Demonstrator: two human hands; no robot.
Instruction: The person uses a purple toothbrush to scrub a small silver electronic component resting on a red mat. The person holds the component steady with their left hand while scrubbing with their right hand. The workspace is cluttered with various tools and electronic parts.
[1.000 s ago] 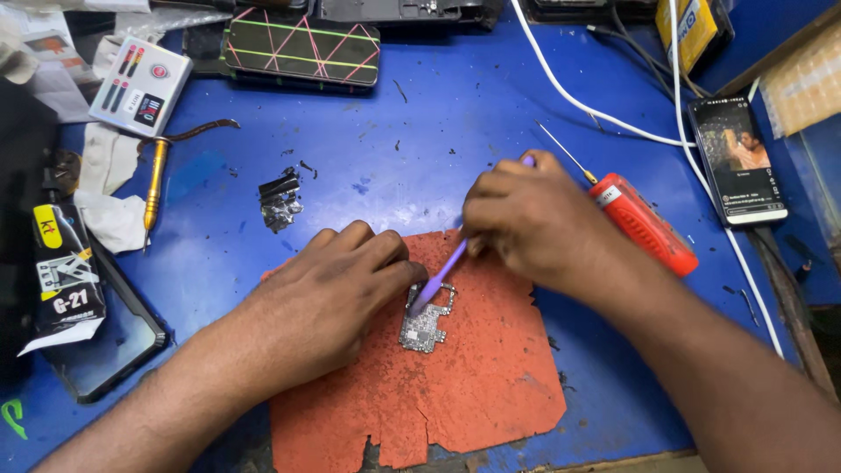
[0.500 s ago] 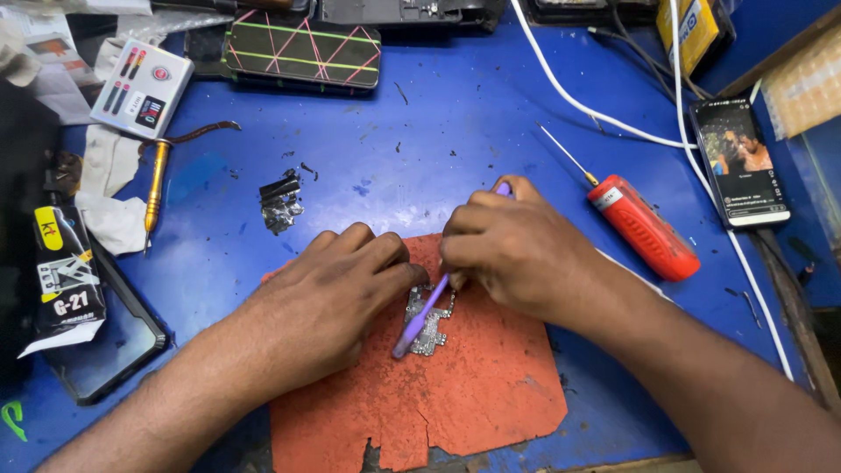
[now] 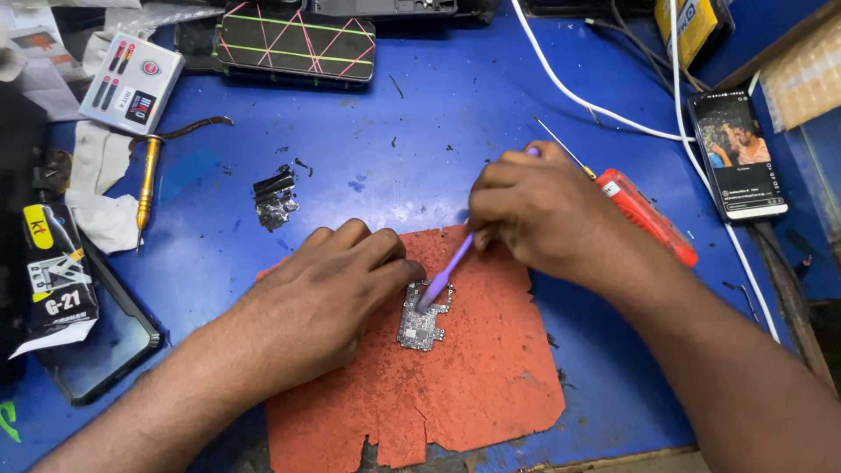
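One view only, head camera, looking down on a blue bench top (image 3: 420, 149).

Item 1: small circuit board (image 3: 420, 322), lying flat on a ragged orange work mat (image 3: 473, 385), near the mat's upper middle.

Item 2: left hand (image 3: 337, 285), palm down on the mat, fingers curled together, fingertips touching the board's left edge and pinning it.

Item 3: right hand (image 3: 543, 215), closed around a purple brush-like tool (image 3: 445, 276); the tool slants down-left, its tip resting on the board's top.

Item 4: red-handled screwdriver (image 3: 644, 215), lying just behind the right hand, not held.

Item 5: phone with lit screen (image 3: 738, 156) at far right, white cable (image 3: 596, 109) beside it.

Item 6: crumpled foil scrap (image 3: 275, 201), well apart from the mat; gold-handled tool (image 3: 147, 186) at left.

Step in hand, as judged: working the board's surface with the tool tip. The next move would seem to call for light pressure, the board kept steady under the left fingertips.
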